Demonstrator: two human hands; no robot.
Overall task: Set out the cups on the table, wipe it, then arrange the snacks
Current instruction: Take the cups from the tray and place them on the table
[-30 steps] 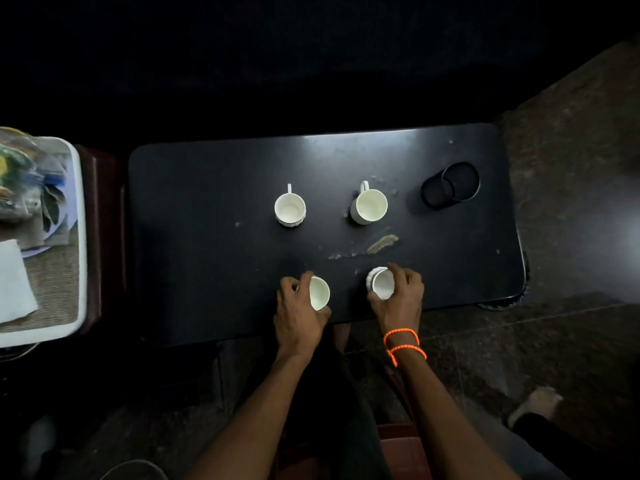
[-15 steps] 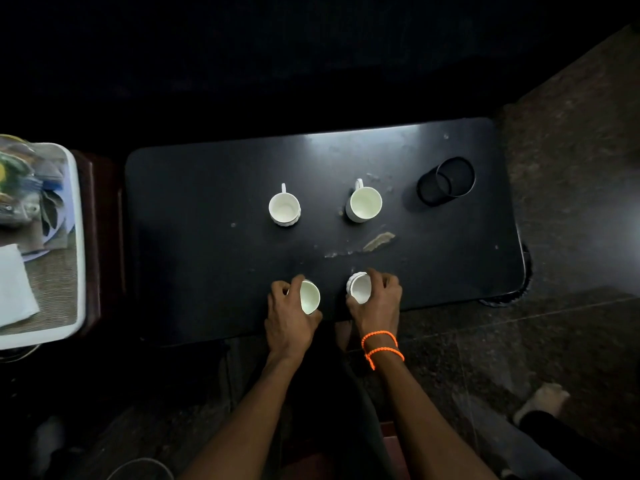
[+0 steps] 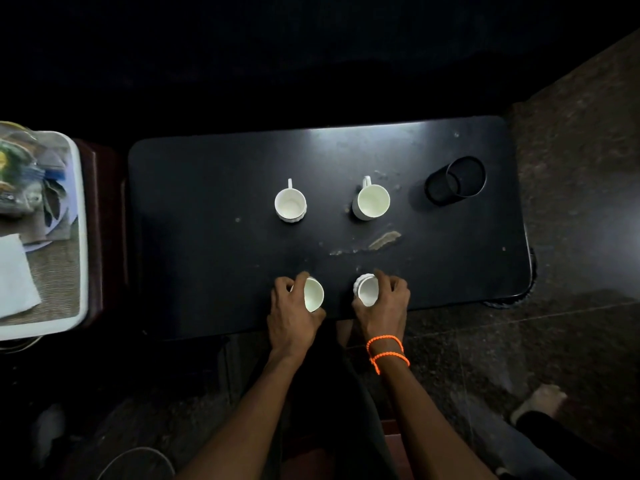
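Two white cups stand upright on the black table (image 3: 207, 188): one at centre left (image 3: 290, 205), one at centre right (image 3: 372, 201), handles pointing away from me. Near the front edge my left hand (image 3: 291, 313) grips a third white cup (image 3: 313, 294), tilted with its mouth toward the right. My right hand (image 3: 388, 303), with orange bands on the wrist, grips a fourth white cup (image 3: 367, 291), tilted with its mouth toward the left. A smear of dirt (image 3: 382, 239) lies on the table between the two rows of cups.
A black cylindrical holder (image 3: 455, 180) lies on its side at the table's back right. To the left stands a white tray (image 3: 74, 237) with snack packets (image 3: 24, 178) and a white cloth (image 3: 15, 275). Another person's foot (image 3: 536, 401) rests on the stone floor, bottom right.
Both hands, each with its cup, have drawn closer together near the front edge. The two far cups have not moved.
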